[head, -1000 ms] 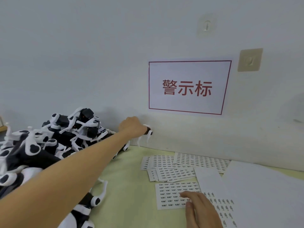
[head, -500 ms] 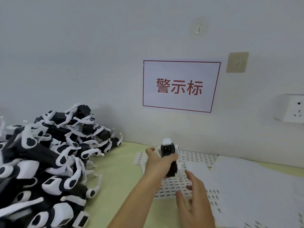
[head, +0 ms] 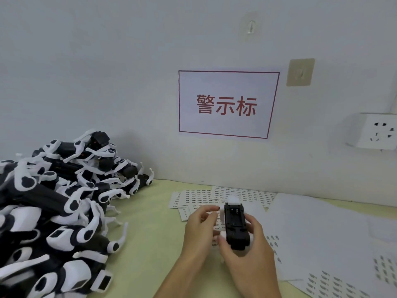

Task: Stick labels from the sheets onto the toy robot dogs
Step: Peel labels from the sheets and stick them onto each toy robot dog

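1. Red characters "警示标" printed large on the wall sign (head: 228, 104), inside a thin red frame; everything else placed here relative to that sign.
2. Below the sign, on the pale green table (head: 150, 222): overlapping label sheets (head: 242, 193) covered in rows of tiny dark print, too small to read.
3. Down and right of the sign: larger white sheets (head: 322, 229), mostly stripped, with rows of small dark marks left near the lower right; illegible, and cut off by the frame edge.
4. Straight below the sign, above the label sheets: one toy robot dog (head: 234, 224), dark underside up, white parts at its far end; a small pale mark on the black body, unreadable.
5. Right hand (head: 247, 252) wrapped round the near end of that dog, thumb on its left flank, fingers curled behind, mostly hidden.
6. Left hand (head: 199, 229) just left of the dog, fingers bent, tips against its white side; whether anything is pinched there cannot be told.
7. Far down-left of the sign: pile of black-and-white toy robot dogs (head: 53, 207) against the wall, cropped at the left and bottom edges.
8. Right of the sign: beige wall plate (head: 300, 72) and white power socket (head: 374, 131).
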{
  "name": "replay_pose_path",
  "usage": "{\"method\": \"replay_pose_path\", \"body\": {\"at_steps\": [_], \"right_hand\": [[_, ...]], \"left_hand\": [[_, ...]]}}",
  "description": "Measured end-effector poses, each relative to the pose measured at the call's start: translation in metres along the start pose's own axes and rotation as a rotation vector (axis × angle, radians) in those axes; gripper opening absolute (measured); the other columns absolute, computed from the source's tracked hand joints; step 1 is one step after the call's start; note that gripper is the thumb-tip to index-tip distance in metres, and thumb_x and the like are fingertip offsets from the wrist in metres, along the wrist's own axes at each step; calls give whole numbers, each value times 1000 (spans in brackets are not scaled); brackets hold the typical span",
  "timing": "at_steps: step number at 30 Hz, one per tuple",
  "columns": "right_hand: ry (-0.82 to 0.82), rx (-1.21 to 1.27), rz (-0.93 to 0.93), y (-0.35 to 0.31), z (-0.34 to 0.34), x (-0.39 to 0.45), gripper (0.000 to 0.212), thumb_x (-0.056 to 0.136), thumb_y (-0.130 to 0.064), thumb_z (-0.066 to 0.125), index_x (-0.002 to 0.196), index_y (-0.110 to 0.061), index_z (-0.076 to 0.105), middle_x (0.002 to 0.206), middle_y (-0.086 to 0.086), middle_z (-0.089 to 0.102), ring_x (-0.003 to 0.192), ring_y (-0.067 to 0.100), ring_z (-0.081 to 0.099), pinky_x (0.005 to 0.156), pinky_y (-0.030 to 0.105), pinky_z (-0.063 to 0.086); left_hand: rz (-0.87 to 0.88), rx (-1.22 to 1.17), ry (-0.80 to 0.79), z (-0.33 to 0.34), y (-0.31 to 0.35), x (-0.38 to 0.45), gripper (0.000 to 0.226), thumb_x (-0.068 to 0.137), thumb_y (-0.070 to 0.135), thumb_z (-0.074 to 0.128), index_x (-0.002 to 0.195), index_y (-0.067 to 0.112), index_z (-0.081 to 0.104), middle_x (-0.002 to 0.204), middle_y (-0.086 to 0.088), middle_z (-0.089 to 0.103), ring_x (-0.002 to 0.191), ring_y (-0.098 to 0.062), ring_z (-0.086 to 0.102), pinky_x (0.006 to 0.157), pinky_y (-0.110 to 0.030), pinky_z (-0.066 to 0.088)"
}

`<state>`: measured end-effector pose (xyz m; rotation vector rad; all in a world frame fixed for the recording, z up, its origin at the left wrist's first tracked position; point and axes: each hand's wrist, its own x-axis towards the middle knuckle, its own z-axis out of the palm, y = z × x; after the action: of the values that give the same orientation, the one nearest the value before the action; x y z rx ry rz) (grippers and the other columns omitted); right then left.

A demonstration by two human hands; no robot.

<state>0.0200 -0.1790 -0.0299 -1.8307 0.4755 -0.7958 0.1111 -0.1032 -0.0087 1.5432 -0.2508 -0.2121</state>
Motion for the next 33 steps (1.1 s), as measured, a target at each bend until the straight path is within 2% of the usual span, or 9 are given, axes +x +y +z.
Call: {"method": "replay_pose_path", "body": {"at_steps": [3, 5, 11, 13, 15, 18, 21, 24, 33], "right_hand": [[2, 80, 20, 6, -3, 3, 63, 73, -27, 82, 121, -45, 45, 102, -21, 65, 83, -11, 62, 64, 7, 45], [-12, 166, 12, 9, -7, 4, 56, 77, -20, 79, 119, -40, 49, 90, -12, 70, 76, -4, 66, 63, 6, 45], [-118, 430, 63, 8, -19, 3, 47, 67, -43, 74, 111, -40, 58, 81, -3, 72, 66, 10, 64, 60, 20, 50], [-122, 536, 123, 12, -23, 5, 44, 64, -40, 71, 107, -38, 63, 82, 8, 68, 60, 20, 56, 54, 35, 46], [-153, 640, 176, 15, -27, 9, 37, 68, -31, 66, 105, -30, 66, 91, 21, 66, 61, 26, 50, 48, 29, 42], [-234, 729, 208, 18, -31, 13, 46, 70, -25, 65, 114, -15, 62, 96, 17, 72, 81, 35, 46, 43, 24, 38], [-259, 785, 206, 15, -32, 14, 40, 77, -24, 54, 114, -11, 61, 95, 10, 73, 72, 33, 59, 43, 27, 46], [-231, 817, 211, 13, -30, 13, 32, 80, -26, 56, 108, -13, 63, 94, 7, 69, 63, 25, 60, 53, 33, 49], [-99, 689, 191, 16, -22, 14, 25, 97, -16, 52, 119, -26, 60, 115, 3, 66, 114, 20, 63, 101, 31, 45]], "left_hand": [[145, 76, 40, -4, -1, 3, 22, 98, 13, 57, 111, 29, 65, 119, 7, 60, 112, -10, 57, 92, -25, 48], [176, 35, 1, -8, -1, 5, 26, 98, 19, 58, 121, 33, 60, 127, 15, 58, 121, -3, 51, 91, -16, 41], [101, -135, -206, -15, -4, 7, 40, 82, 45, 60, 122, 44, 61, 125, 5, 66, 118, -16, 61, 98, -40, 51], [119, -129, -258, -18, -4, 8, 39, 82, 43, 59, 122, 44, 63, 115, -3, 71, 107, -20, 67, 80, -35, 56], [129, -118, -290, -22, -4, 8, 37, 82, 40, 61, 119, 41, 67, 106, -4, 73, 96, -18, 68, 68, -30, 54], [114, -100, -344, -24, -5, 9, 36, 79, 44, 64, 113, 32, 69, 105, -9, 70, 96, -21, 67, 81, -40, 56], [83, -175, -366, -25, -8, 10, 33, 78, 39, 66, 107, 23, 66, 106, -13, 64, 98, -28, 67, 93, -49, 52], [80, -254, -329, -24, -8, 10, 24, 79, 30, 65, 101, 19, 65, 98, -7, 63, 93, -25, 63, 83, -43, 51], [212, -312, -8, -44, -1, 23, 19, 86, 5, 72, 98, 12, 61, 101, -12, 67, 87, -28, 67, 70, -41, 54]]}}
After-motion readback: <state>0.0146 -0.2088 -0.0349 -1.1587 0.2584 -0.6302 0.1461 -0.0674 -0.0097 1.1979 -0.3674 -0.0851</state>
